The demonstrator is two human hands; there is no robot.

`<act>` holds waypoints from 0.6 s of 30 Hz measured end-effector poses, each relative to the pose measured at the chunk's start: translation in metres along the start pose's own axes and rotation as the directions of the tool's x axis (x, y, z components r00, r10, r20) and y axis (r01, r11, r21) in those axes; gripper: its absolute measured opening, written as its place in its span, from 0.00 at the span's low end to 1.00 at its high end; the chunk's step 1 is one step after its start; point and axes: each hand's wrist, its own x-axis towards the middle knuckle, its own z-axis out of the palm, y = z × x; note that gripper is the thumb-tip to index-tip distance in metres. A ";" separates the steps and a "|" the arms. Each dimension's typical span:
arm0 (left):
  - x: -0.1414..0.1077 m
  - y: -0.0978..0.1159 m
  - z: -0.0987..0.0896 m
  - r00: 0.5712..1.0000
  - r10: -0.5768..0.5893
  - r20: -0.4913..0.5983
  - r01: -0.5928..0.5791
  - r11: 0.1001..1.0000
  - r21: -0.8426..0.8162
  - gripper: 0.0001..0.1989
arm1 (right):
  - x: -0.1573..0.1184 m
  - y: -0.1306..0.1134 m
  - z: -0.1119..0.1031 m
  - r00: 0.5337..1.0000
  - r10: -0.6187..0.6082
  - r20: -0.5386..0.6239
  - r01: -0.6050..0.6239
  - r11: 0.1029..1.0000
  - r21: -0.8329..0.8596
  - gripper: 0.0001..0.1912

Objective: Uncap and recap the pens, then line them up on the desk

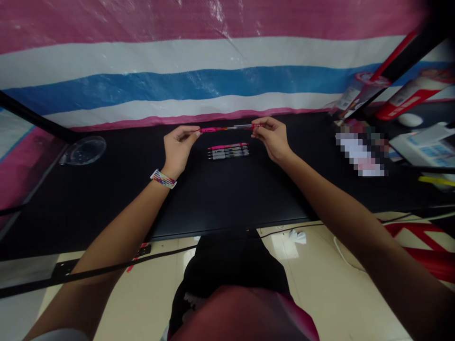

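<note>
My left hand (179, 147) pinches the pink end of a pen (209, 130) between thumb and fingers, just above the black table. The fingers of my right hand (273, 137) are closed on a clear pen part with a red end (243, 126), in line with the pink pen. Where the two meet, I cannot tell whether they are joined or apart. Just below, between the hands, a neat row of several pens (228, 152) lies flat on the table, the top one pink and the others grey and dark.
A clear round plastic lid or dish (87, 150) lies at the table's left. On the right stand a clear canister (362, 92), a red-and-white cylinder (408, 97) and a white box (426, 147). A striped sheet (213, 85) hangs behind the table. A dark cable (170, 253) crosses below the front edge.
</note>
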 end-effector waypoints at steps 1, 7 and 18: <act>0.000 0.000 0.000 1.000 -0.002 -0.007 0.002 1.000 0.000 0.06 | 0.000 0.000 0.000 1.000 -0.003 -0.008 0.003 1.000 0.006 0.10; -0.001 0.004 0.001 1.000 -0.004 -0.009 0.004 1.000 -0.014 0.06 | 0.001 -0.001 0.002 1.000 0.002 -0.026 -0.003 0.999 -0.033 0.12; -0.002 0.003 0.002 1.000 -0.007 -0.009 0.007 1.000 -0.021 0.06 | 0.000 -0.005 0.002 0.999 0.028 -0.031 -0.030 0.998 -0.059 0.10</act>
